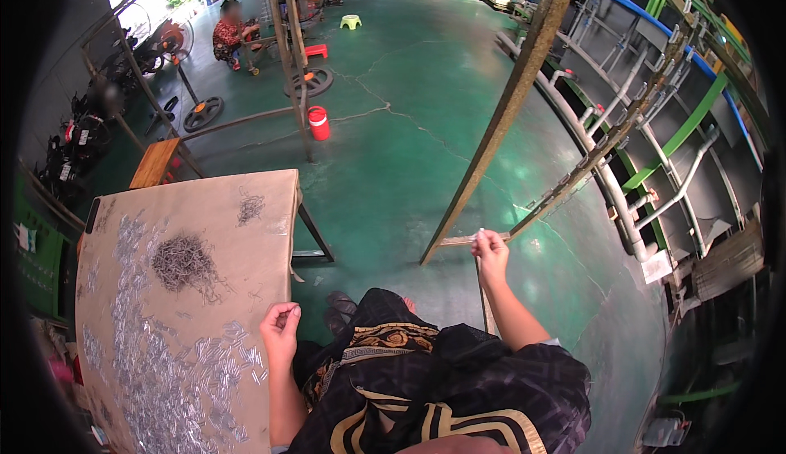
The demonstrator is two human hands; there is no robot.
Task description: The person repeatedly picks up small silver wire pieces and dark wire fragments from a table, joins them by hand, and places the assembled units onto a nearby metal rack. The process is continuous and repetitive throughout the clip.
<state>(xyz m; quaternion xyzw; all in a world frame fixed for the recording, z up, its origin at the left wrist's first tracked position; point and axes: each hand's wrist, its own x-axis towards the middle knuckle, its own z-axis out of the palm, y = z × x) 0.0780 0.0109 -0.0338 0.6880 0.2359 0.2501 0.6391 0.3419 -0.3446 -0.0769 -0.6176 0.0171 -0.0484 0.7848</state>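
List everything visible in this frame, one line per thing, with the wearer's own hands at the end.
Table: one, tan top, lower left.
Small metal pieces: many, silvery, spread over the table.
Wire clips: one dark grey heap, table middle.
Metal rack: one, rusty bars, centre right.
Pipes: several, white, right.
Jug: one, red, on the green floor.
Stool: one, green, far floor.
Person: one, seated, far left.
Left hand: pinch grip shut at the table edge; contents too small to tell.
Right hand: pinching a tiny piece at the rack.
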